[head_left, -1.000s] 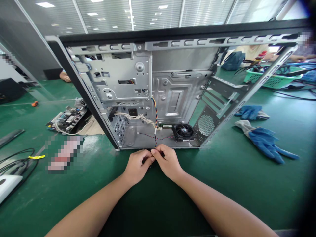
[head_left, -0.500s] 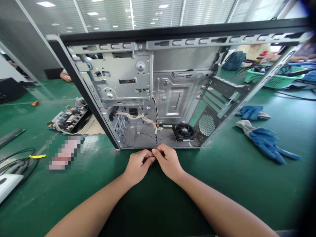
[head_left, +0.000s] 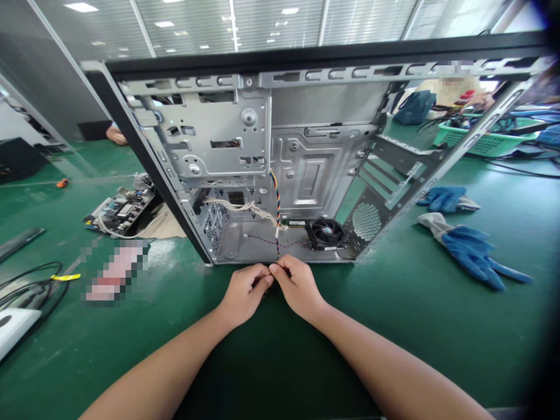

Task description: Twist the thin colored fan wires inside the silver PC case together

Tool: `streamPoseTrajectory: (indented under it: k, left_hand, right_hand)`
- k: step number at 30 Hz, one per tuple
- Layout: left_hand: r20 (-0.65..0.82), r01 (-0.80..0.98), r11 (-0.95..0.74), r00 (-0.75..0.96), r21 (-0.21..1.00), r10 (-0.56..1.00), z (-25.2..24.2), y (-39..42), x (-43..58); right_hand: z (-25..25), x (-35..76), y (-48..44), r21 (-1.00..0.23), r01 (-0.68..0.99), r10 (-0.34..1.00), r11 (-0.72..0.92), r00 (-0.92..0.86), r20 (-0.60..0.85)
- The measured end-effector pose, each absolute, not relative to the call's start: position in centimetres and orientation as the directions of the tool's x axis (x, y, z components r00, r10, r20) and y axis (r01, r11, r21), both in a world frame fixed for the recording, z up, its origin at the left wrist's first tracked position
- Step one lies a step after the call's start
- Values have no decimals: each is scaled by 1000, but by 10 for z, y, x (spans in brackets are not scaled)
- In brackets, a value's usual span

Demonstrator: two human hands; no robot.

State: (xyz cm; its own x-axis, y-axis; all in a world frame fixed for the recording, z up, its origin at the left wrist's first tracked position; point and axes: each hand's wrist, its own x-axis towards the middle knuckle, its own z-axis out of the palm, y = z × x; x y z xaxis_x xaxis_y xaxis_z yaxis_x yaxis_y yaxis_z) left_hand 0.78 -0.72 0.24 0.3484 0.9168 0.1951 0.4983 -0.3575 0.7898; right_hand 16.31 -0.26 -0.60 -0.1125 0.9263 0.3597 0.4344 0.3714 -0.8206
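Note:
A multicoloured cable [head_left: 277, 204] hangs from the drive cage of an open computer case [head_left: 249, 151] and runs down over its front lower edge. My right hand [head_left: 300, 286] pinches the cable's lower end just outside that edge. Against it, fingertips meeting, is my left hand [head_left: 247, 291], also closed in a pinch on the cable's end. The fingers hide the end itself. Inside the case, a black cooling fan [head_left: 328, 231] lies on the bottom panel, with a thin dark wire [head_left: 289, 242] from it. A white cable bundle [head_left: 240, 207] stretches across behind the multicoloured one.
On the left lie a circuit board [head_left: 125, 209], a blurred-out pinkish object [head_left: 117, 273] and black cables [head_left: 32, 286]. Blue work gloves [head_left: 470, 254] rest on the right. A green basket [head_left: 490, 140] stands behind them, near another person's hands.
My hands stay almost still, closed at the cable's end; the fingertips shift only slightly. The case and the things around it have not moved.

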Motion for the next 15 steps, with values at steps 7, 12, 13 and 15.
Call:
streamPoseTrajectory:
  k: [7,12,13,15]
  left_hand:
    - [254,535,-401,329,743,910,2,-8,8]
    - [280,540,-423,329,728,902,-1,-7,7]
    - [279,541,-422,328,728,902,-1,-7,7]
    - [272,544,-418,331,728,904,-2,-7,7]
  right_hand:
    - [-4,163,-2,-843,415,938,342,-99,332]
    - [-4,163,-3,-852,408,943,329,-98,317]
    - [-5,163,-3,-853,406,943,328,-97,317]
    - [-5,162,-2,-850,404,940,337,-94,327]
